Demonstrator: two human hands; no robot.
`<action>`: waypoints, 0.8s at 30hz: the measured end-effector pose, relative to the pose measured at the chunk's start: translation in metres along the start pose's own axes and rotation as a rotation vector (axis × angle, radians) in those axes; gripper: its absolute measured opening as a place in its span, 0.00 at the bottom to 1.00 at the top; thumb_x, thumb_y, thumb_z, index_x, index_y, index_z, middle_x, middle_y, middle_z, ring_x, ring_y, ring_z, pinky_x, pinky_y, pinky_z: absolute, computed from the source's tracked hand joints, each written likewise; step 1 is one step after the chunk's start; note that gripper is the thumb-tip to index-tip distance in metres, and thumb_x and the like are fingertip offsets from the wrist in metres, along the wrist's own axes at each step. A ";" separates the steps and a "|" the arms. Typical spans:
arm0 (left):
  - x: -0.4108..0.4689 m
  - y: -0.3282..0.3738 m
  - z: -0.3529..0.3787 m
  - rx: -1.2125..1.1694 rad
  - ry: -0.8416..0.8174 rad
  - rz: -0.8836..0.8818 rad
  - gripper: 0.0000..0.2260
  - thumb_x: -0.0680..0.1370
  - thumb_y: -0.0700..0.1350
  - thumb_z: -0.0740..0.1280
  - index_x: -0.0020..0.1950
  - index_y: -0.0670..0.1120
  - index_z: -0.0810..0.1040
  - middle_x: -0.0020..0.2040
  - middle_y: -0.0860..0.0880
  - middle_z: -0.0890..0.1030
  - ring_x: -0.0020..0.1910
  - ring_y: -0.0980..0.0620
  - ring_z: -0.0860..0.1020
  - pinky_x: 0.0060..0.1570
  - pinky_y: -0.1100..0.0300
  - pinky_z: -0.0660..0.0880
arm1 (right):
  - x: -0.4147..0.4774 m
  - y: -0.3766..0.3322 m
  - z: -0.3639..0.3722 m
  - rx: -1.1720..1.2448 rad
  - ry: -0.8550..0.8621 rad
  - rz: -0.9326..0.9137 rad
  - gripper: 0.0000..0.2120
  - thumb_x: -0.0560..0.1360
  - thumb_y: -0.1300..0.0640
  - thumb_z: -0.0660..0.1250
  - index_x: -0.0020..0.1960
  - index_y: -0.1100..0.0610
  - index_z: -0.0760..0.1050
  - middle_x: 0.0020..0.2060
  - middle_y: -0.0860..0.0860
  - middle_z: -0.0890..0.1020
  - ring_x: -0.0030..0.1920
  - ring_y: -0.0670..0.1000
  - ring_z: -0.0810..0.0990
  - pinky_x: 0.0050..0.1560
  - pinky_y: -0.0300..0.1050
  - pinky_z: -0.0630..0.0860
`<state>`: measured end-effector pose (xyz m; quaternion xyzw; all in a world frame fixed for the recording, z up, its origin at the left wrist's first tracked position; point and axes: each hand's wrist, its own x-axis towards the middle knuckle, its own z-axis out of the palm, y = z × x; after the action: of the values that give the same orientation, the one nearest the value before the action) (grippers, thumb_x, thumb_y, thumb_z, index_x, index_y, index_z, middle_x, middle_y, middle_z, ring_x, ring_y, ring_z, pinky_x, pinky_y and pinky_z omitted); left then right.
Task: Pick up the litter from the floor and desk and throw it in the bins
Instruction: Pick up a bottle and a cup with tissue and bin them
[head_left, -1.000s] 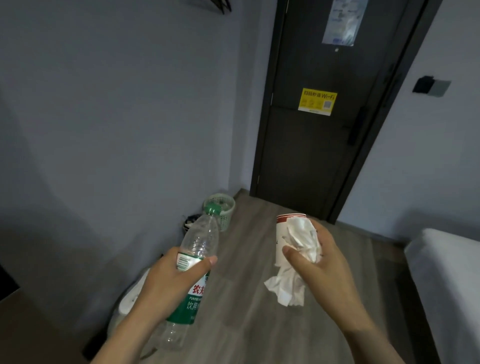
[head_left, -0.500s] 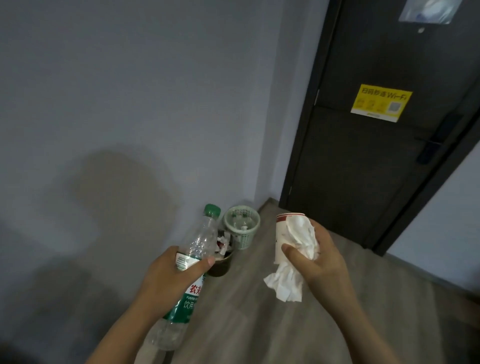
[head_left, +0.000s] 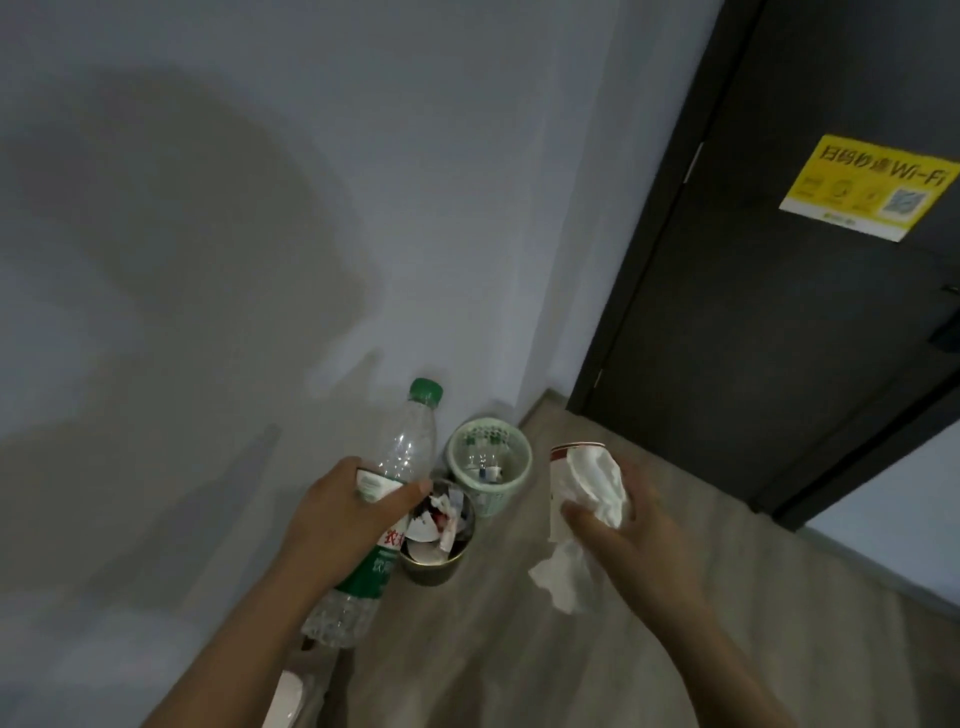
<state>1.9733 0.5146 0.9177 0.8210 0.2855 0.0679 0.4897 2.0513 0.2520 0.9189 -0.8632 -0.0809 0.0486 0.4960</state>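
Gripping one bottle (head_left: 410, 441) in left hand (head_left: 343, 514), one cup (head_left: 559, 493) plus one tissue (head_left: 597, 483) in right hand (head_left: 639, 551), over two bins: green basket (head_left: 498, 501), dark bin (head_left: 431, 569).

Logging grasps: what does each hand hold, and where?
Left hand grips the plastic bottle at its label. Right hand holds the cup by its side, tissue pinned against it.

The two bins now loom closer, between the hands: the pale green lattice plastic basket (head_left: 523, 470) sits just left of the red-rimmed white paper cup (head_left: 558, 486) in the right hand (head_left: 639, 540), and the dark round bin (head_left: 434, 569) shows its white paper scraps (head_left: 428, 527) beside the clear green-capped plastic bottle (head_left: 405, 452) in the left hand (head_left: 337, 514). The dark door (head_left: 753, 364) has slid rightward.
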 end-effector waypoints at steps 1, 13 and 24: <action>0.015 0.001 0.003 -0.007 -0.003 -0.010 0.19 0.66 0.62 0.74 0.44 0.50 0.75 0.39 0.52 0.81 0.37 0.55 0.80 0.33 0.61 0.73 | 0.014 0.003 0.006 0.008 -0.022 0.032 0.23 0.70 0.48 0.73 0.59 0.33 0.66 0.48 0.38 0.80 0.47 0.42 0.81 0.45 0.43 0.79; 0.189 -0.018 0.082 0.075 0.003 -0.241 0.22 0.63 0.66 0.73 0.44 0.53 0.73 0.39 0.52 0.80 0.37 0.56 0.79 0.32 0.63 0.73 | 0.234 0.068 0.073 -0.017 -0.249 0.094 0.23 0.70 0.54 0.73 0.60 0.38 0.68 0.48 0.38 0.78 0.48 0.39 0.79 0.47 0.39 0.77; 0.315 -0.116 0.189 0.316 0.005 -0.505 0.23 0.66 0.66 0.72 0.48 0.51 0.71 0.38 0.54 0.76 0.36 0.56 0.77 0.33 0.62 0.71 | 0.372 0.202 0.182 -0.085 -0.457 0.324 0.23 0.69 0.54 0.71 0.62 0.45 0.68 0.44 0.40 0.78 0.45 0.43 0.79 0.41 0.38 0.75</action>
<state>2.2615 0.5804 0.6707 0.7899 0.4890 -0.0997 0.3564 2.4055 0.3766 0.6518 -0.8517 -0.0534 0.3172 0.4138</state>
